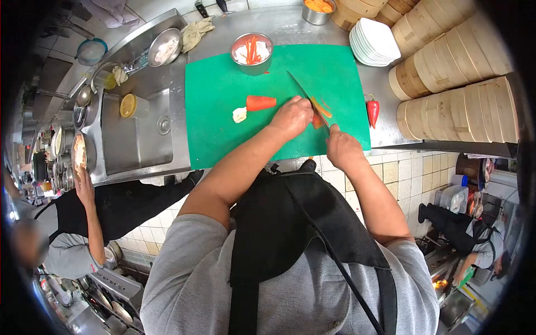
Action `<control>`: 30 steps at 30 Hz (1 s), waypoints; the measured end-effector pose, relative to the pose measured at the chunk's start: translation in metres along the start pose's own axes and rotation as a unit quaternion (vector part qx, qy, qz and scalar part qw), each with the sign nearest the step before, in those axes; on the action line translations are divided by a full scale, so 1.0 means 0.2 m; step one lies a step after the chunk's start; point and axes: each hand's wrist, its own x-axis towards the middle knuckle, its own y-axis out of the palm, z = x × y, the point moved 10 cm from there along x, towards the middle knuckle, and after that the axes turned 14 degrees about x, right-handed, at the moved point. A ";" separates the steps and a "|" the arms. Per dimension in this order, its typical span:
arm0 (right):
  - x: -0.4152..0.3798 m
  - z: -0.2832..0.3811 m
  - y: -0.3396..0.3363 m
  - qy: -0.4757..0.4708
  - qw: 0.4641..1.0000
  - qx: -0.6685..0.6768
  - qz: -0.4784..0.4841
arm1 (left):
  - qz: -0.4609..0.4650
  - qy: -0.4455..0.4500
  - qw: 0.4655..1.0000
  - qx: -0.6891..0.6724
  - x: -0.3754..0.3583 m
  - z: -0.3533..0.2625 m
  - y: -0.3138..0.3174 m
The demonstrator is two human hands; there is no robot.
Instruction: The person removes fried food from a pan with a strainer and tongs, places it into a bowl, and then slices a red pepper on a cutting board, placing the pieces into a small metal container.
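My right hand [344,148] is closed round the handle of a long kitchen knife [300,85], whose blade slants across the green cutting board [218,145]. Curled fingers of my left hand [293,116] press down right beside the blade, on a piece of red pepper [317,121] that they partly hide. Thin cut strips [322,107] lie just past the blade. To the left of my left hand rests a larger red pepper piece [261,103], with a whitish pepper core [239,115] near it. A metal bowl [252,68] at the board's far edge holds red strips over white pieces.
A whole red pepper [373,111] lies right of the board, near stacked white dishes [373,42] and bamboo steamers [455,111]. A sink [137,156] is at left. One co-worker's hand [85,187] touches a pan at far left; another person [474,240] stands at right.
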 end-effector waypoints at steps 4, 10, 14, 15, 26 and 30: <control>0.08 -0.02 0.05 -0.014 0.999 0.016 -0.035 | 0.006 0.006 1.000 0.014 0.00 0.00 -0.01; 0.00 0.00 0.01 0.024 1.000 -0.007 0.009 | 0.010 0.000 1.000 0.017 -0.01 0.01 0.01; 0.06 0.02 0.04 0.005 1.000 0.021 -0.023 | 0.002 0.021 1.000 0.011 -0.01 0.00 0.03; 0.05 0.02 0.03 0.007 1.000 0.006 -0.020 | 0.004 0.024 1.000 0.010 -0.02 0.00 0.04; 0.06 0.05 -0.01 -0.010 0.999 0.007 -0.036 | 0.014 0.007 0.999 0.044 -0.02 0.01 0.01; 0.02 0.03 0.04 0.009 1.000 0.005 -0.005 | -0.018 0.005 1.000 0.015 -0.03 0.01 0.00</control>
